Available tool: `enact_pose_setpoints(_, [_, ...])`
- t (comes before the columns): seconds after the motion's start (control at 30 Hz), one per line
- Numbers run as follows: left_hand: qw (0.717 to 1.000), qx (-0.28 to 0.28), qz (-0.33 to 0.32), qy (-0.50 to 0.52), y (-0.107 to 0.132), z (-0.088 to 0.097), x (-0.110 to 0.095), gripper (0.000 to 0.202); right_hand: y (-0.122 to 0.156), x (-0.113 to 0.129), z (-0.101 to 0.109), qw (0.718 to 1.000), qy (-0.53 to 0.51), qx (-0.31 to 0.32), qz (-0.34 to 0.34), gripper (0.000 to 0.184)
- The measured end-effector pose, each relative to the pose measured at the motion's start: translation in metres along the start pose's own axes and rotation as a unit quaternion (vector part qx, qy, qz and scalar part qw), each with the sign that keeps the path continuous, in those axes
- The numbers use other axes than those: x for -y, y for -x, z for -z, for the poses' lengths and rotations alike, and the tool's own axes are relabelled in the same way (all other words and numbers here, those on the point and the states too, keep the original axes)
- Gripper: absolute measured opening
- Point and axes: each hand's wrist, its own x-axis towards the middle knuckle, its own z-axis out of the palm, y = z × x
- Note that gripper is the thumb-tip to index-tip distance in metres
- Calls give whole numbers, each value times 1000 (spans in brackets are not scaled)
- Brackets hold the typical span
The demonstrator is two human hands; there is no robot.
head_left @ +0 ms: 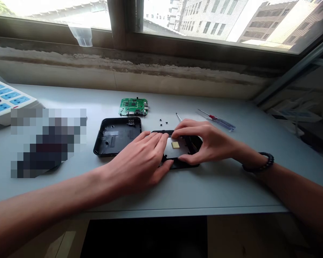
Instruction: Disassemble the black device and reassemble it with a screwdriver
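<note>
In the head view, the left hand (140,161) and right hand (204,141) hold a shallow black plastic case half (181,165) from opposite sides, their fingers curved narrowly over its edges. It lies flat on the tabletop (193,190), open side up, its long axis running roughly left to right in front of the person. A silver plate (171,150) with a small gold pad (175,144) shows inside it. To its left lies a larger open black case shell (107,143); beyond are a green circuit board (133,106) and small black screws (164,122). A red-handled screwdriver (216,120) lies to the right, past the right hand. A beaded bracelet (260,161) circles the right wrist. A white power strip (5,100) sits at far left, beside a pixelated patch (48,143).
</note>
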Motion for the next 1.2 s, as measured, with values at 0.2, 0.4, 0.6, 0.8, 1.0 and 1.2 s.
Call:
enact_pose_setpoints(0.2, [1000, -6, -2, 8, 0, 0, 0, 35, -1, 1, 1, 1000, 4, -17, 17, 25])
enact_pose_setpoints(0.4, [997, -75, -30, 5, -2, 0, 4, 39, -1, 3, 0, 997, 13, -65, 44, 27])
enact_pose_setpoints(0.6, [991, -131, -32, -23, -1, 4, 4, 40, 1, 6, 1, 988, 50, -119, 83, 36])
enact_pose_setpoints(0.8, [991, -117, -22, -53, -1, 7, 9, 52, -1, 8, 1, 977, 92, -150, 116, 43])
enact_pose_setpoints(1.0, [990, -125, -45, -54, -3, 10, 13, 47, -2, 9, 0, 976, 97, -153, 122, 43])
enact_pose_setpoints(1.2, [979, -179, -72, -73, -3, 14, 15, 37, -1, 12, 2, 973, 106, -159, 130, 48])
